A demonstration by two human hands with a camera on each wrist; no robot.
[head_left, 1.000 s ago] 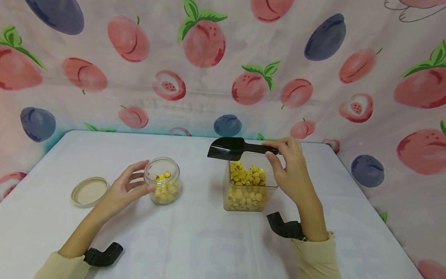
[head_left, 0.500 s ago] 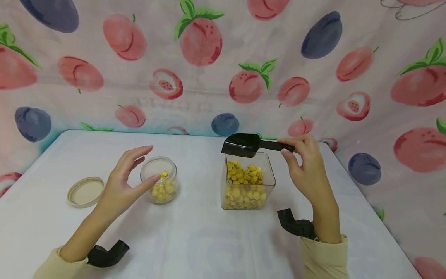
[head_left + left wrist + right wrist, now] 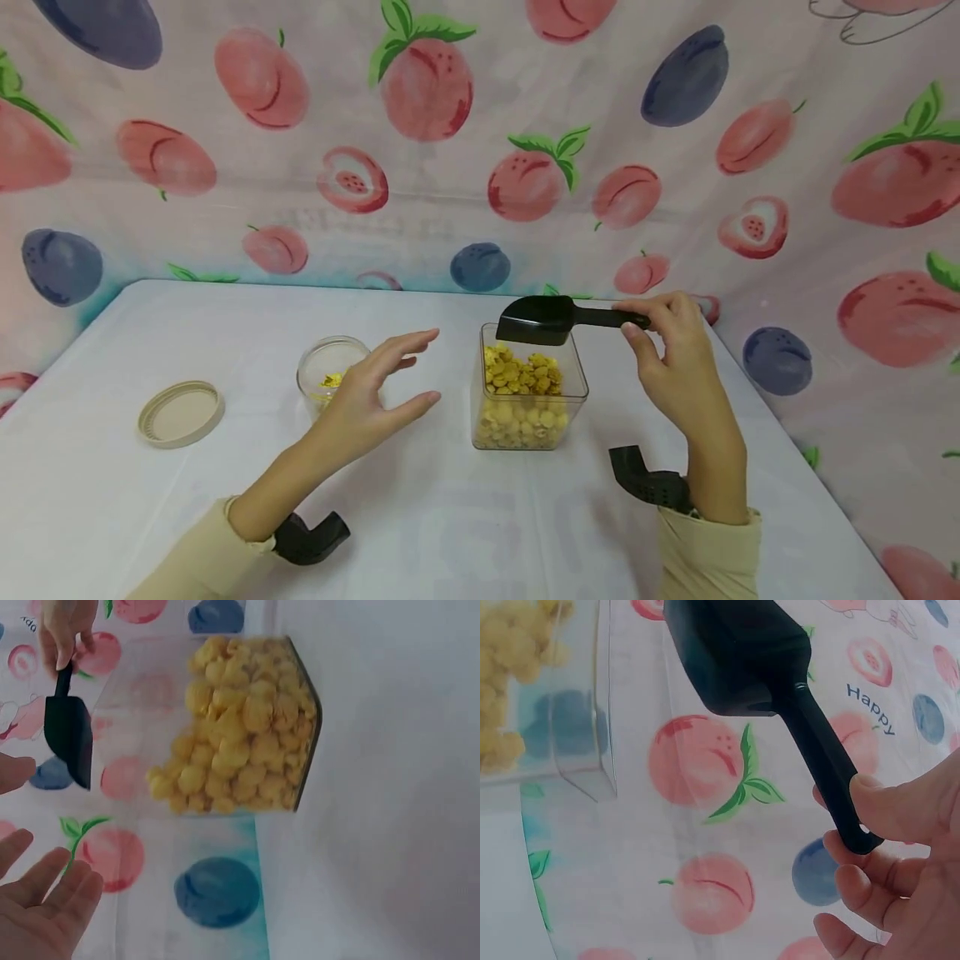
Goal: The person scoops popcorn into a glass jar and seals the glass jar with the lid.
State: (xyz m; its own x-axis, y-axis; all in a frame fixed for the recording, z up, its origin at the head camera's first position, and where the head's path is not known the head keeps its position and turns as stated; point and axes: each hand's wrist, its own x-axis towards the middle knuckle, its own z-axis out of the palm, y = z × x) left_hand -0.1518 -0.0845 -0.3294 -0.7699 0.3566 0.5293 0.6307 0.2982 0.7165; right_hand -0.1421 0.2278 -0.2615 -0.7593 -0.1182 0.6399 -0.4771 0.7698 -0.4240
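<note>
My right hand (image 3: 628,319) pinches the end of a black scoop's (image 3: 536,319) handle. The scoop hangs level just above the rim of a clear square container (image 3: 528,392) half full of yellow puffed pieces. In the right wrist view the scoop (image 3: 742,652) shows its underside, with my fingers (image 3: 900,817) round the handle tip. My left hand (image 3: 420,371) hovers open, fingers spread, between a small round glass jar (image 3: 326,371) and the square container, touching neither. The jar holds a few yellow pieces and is partly hidden behind that hand. The left wrist view faces the square container (image 3: 240,727).
A beige round lid (image 3: 180,412) lies flat on the white table (image 3: 450,517) to the left of the jar. Fruit-printed cloth (image 3: 480,150) walls the back and right side. The table's near half is bare.
My left hand let go of the round jar and swung right toward the square container. My right hand carried the scoop a little right, over that container.
</note>
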